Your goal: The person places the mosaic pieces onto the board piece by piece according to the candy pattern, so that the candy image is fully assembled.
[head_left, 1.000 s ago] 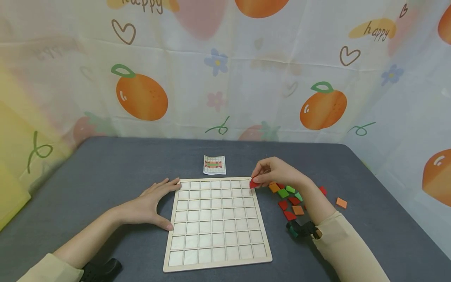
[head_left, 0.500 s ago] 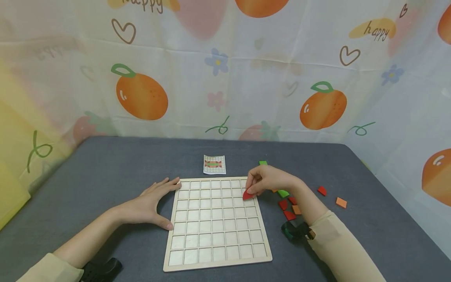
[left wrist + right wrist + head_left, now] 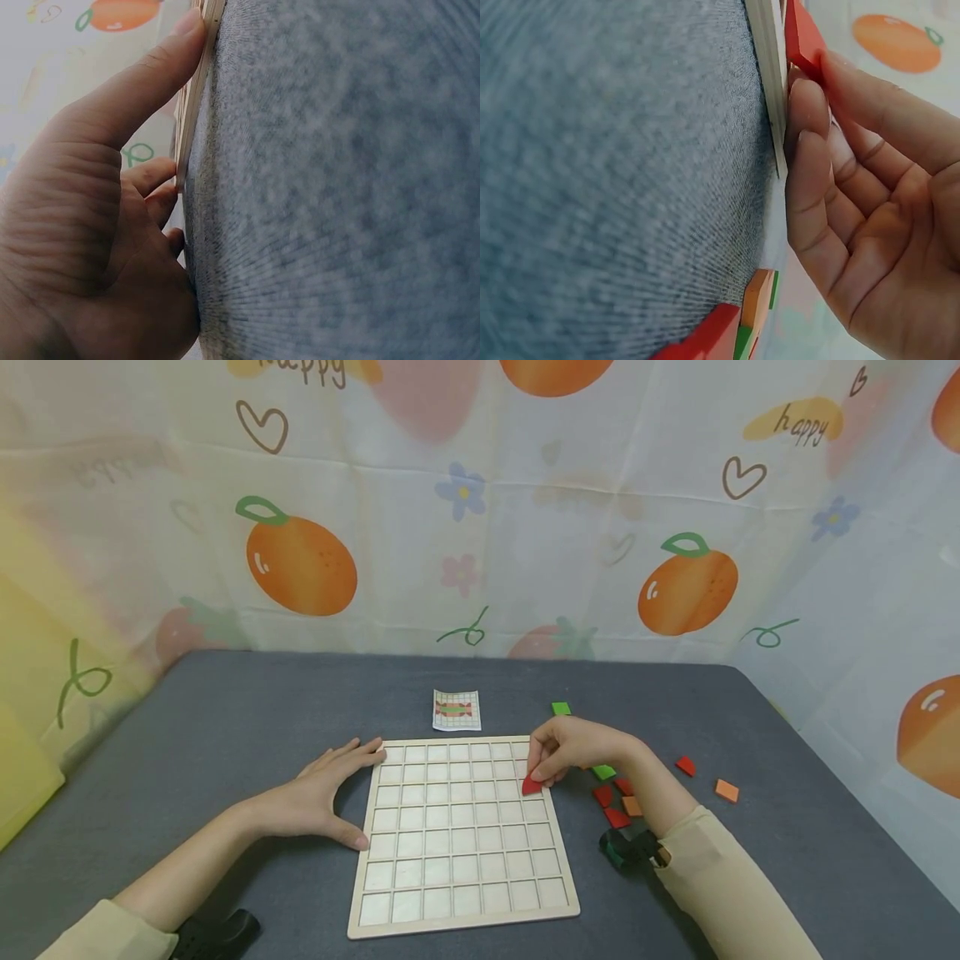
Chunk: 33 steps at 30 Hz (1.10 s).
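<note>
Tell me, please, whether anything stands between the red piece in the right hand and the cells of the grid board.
Nothing visible does: the right hand pinches the red piece at the right side of the grid board, and the loose pieces lie off it, on the table.

Red piece [image 3: 531,787] at right edge of pale gridded board [image 3: 461,844]

Red piece [image 3: 531,787] in right hand [image 3: 567,747]
</note>
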Each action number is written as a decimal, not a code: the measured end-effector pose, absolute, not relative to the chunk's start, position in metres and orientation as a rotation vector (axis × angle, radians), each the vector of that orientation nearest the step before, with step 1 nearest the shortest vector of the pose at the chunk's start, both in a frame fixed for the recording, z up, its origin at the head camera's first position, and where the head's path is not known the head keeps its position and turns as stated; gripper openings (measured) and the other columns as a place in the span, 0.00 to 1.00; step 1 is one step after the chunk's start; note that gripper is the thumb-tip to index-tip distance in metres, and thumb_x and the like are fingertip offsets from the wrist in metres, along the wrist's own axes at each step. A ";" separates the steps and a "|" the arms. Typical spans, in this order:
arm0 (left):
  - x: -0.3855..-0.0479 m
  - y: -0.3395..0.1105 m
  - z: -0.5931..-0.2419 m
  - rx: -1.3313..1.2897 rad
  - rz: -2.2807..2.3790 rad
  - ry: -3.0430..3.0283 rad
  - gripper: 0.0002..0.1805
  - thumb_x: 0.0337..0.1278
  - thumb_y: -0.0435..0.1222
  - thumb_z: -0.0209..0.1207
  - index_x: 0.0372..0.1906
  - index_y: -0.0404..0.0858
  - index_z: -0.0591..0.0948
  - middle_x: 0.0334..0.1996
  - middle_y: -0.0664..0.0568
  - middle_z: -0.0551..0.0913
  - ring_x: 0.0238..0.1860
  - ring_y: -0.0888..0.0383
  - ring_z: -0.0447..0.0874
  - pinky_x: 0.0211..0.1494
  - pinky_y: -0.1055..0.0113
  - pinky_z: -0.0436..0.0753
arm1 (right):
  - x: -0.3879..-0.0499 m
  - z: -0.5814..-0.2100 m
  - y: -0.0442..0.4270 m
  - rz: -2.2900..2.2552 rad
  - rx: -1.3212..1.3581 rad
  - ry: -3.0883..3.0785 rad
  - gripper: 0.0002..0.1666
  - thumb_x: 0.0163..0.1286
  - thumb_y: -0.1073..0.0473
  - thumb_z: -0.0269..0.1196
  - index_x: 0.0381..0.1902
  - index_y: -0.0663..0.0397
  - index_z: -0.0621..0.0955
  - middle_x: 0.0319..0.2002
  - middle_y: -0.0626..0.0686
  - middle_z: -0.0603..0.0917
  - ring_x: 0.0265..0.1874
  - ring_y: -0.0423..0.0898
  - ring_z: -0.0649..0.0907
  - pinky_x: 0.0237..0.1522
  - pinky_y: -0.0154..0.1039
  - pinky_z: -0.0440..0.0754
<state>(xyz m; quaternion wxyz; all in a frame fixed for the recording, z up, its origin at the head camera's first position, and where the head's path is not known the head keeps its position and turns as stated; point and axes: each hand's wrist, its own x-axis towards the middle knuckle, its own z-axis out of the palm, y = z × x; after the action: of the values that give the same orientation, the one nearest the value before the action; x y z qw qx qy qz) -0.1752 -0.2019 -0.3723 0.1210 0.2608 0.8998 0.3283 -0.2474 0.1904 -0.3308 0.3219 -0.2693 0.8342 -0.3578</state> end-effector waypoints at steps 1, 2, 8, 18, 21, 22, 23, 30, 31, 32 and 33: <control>-0.175 -0.202 -0.372 0.760 0.959 2.627 0.60 0.34 0.57 0.76 0.76 0.43 0.61 0.80 0.45 0.50 0.80 0.32 0.37 0.70 0.24 0.40 | -0.247 -0.331 0.190 -0.936 -0.717 2.192 0.06 0.65 0.63 0.67 0.37 0.61 0.83 0.30 0.51 0.89 0.29 0.41 0.86 0.41 0.37 0.87; -0.175 -0.202 -0.372 0.760 0.959 2.626 0.60 0.34 0.57 0.76 0.76 0.43 0.60 0.80 0.45 0.50 0.80 0.32 0.37 0.69 0.24 0.40 | -0.247 -0.331 0.190 -0.933 -0.717 2.194 0.06 0.64 0.63 0.67 0.37 0.61 0.83 0.30 0.51 0.89 0.29 0.40 0.86 0.40 0.36 0.86; -0.175 -0.203 -0.373 0.758 0.954 2.630 0.60 0.35 0.57 0.76 0.76 0.44 0.61 0.80 0.45 0.50 0.80 0.32 0.37 0.69 0.24 0.40 | -0.246 -0.330 0.188 -0.928 -0.733 2.195 0.06 0.63 0.64 0.68 0.37 0.62 0.84 0.30 0.50 0.89 0.28 0.40 0.83 0.37 0.35 0.83; -0.175 -0.202 -0.373 0.762 0.958 2.633 0.60 0.34 0.57 0.76 0.76 0.43 0.61 0.80 0.45 0.51 0.80 0.32 0.37 0.70 0.24 0.40 | -0.244 -0.328 0.185 -0.890 -0.713 2.237 0.04 0.61 0.66 0.69 0.34 0.61 0.85 0.27 0.49 0.88 0.26 0.39 0.81 0.34 0.35 0.80; -0.175 -0.201 -0.372 0.762 0.959 2.629 0.60 0.34 0.57 0.76 0.76 0.43 0.61 0.80 0.44 0.50 0.80 0.32 0.37 0.70 0.25 0.40 | -0.244 -0.328 0.184 -0.870 -0.711 2.260 0.04 0.60 0.66 0.69 0.33 0.60 0.85 0.26 0.49 0.87 0.25 0.40 0.81 0.33 0.35 0.80; -0.174 -0.201 -0.372 0.761 0.960 2.627 0.60 0.34 0.57 0.76 0.76 0.42 0.61 0.80 0.44 0.50 0.80 0.32 0.37 0.70 0.25 0.40 | -0.243 -0.328 0.184 -0.865 -0.710 2.266 0.03 0.60 0.66 0.69 0.33 0.59 0.85 0.26 0.49 0.87 0.25 0.40 0.81 0.33 0.35 0.80; -0.174 -0.201 -0.372 0.759 0.962 2.625 0.60 0.34 0.57 0.76 0.76 0.43 0.61 0.80 0.44 0.50 0.80 0.32 0.37 0.70 0.25 0.40 | -0.243 -0.328 0.184 -0.862 -0.709 2.269 0.03 0.60 0.66 0.69 0.33 0.59 0.85 0.26 0.49 0.87 0.25 0.40 0.81 0.33 0.35 0.80; -0.175 -0.202 -0.372 0.758 0.959 2.629 0.61 0.34 0.57 0.76 0.76 0.43 0.60 0.80 0.44 0.50 0.80 0.31 0.37 0.69 0.24 0.40 | -0.243 -0.329 0.184 -0.871 -0.703 2.262 0.05 0.60 0.67 0.67 0.36 0.61 0.85 0.28 0.50 0.88 0.26 0.39 0.82 0.34 0.35 0.81; -0.175 -0.202 -0.372 0.759 0.960 2.629 0.61 0.34 0.57 0.76 0.76 0.43 0.60 0.80 0.44 0.50 0.80 0.31 0.37 0.70 0.24 0.40 | -0.244 -0.329 0.184 -0.873 -0.704 2.260 0.05 0.61 0.67 0.67 0.36 0.61 0.84 0.29 0.51 0.88 0.26 0.40 0.82 0.34 0.35 0.81; -0.175 -0.202 -0.372 0.761 0.960 2.630 0.61 0.34 0.57 0.76 0.76 0.43 0.60 0.80 0.44 0.50 0.80 0.31 0.37 0.70 0.24 0.40 | -0.244 -0.329 0.185 -0.874 -0.706 2.258 0.06 0.61 0.67 0.66 0.37 0.61 0.84 0.29 0.51 0.88 0.26 0.40 0.82 0.34 0.35 0.81; -0.175 -0.202 -0.372 0.762 0.961 2.630 0.61 0.34 0.57 0.76 0.76 0.42 0.61 0.80 0.44 0.50 0.80 0.31 0.37 0.70 0.24 0.40 | -0.244 -0.330 0.185 -0.873 -0.706 2.259 0.06 0.61 0.67 0.66 0.37 0.61 0.84 0.29 0.51 0.88 0.26 0.40 0.82 0.35 0.35 0.81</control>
<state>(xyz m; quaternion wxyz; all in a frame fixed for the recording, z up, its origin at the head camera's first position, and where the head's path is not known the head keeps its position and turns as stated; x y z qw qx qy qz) -0.1747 -0.2015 -0.3720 0.1197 0.2607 0.8997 0.3290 -0.2440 0.1854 -0.3295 0.3045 -0.2665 0.8531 -0.3294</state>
